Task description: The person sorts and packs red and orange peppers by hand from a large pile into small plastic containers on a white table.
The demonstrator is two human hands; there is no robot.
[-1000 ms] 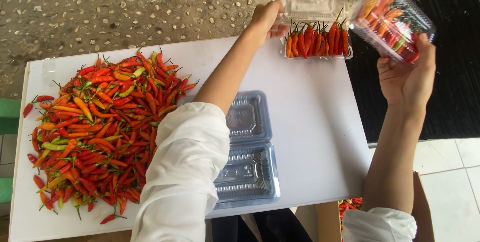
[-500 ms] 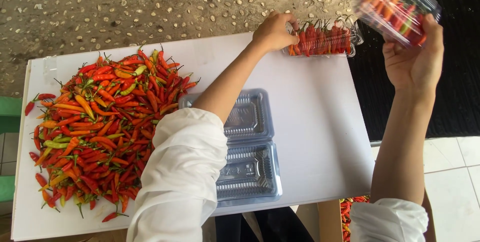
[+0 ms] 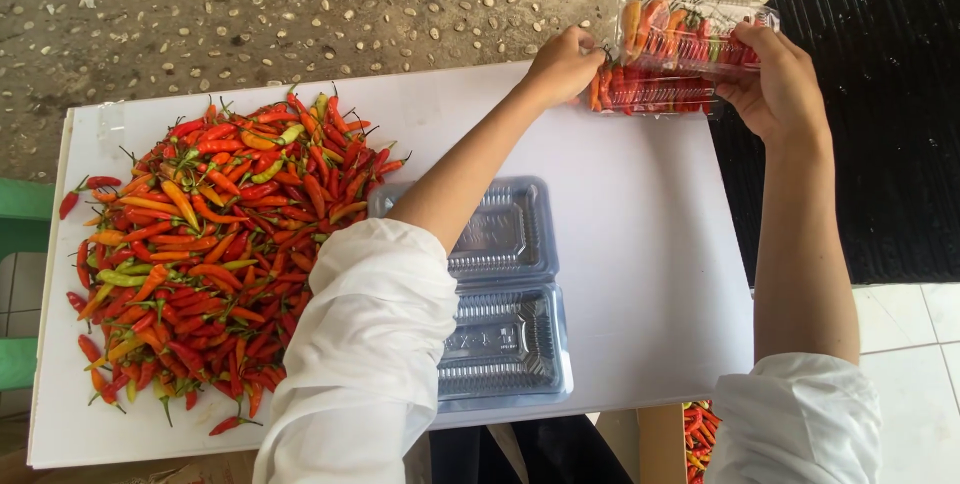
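**While two packs of chillies meet at the table's far edge**

As the right hand (image 3: 775, 79), fingers closed around a filled clear pack (image 3: 690, 34), holds it over a second filled pack (image 3: 655, 92) at upper right, the left hand (image 3: 562, 64) curls onto that lower pack's end. Stacking looks underway; lining up the edges seems the remaining need. An empty open container (image 3: 500, 294) lies at centre.

Person wears a white long-sleeved top, sleeves pushed up above the elbows, fabric bunched and creased there. Forearms bare below that. Left hand (image 3: 565, 66) and right hand (image 3: 778, 84) both bare: no gloves, rings, watch or bands visible. Dark clothing shows between the sleeves at the bottom edge.
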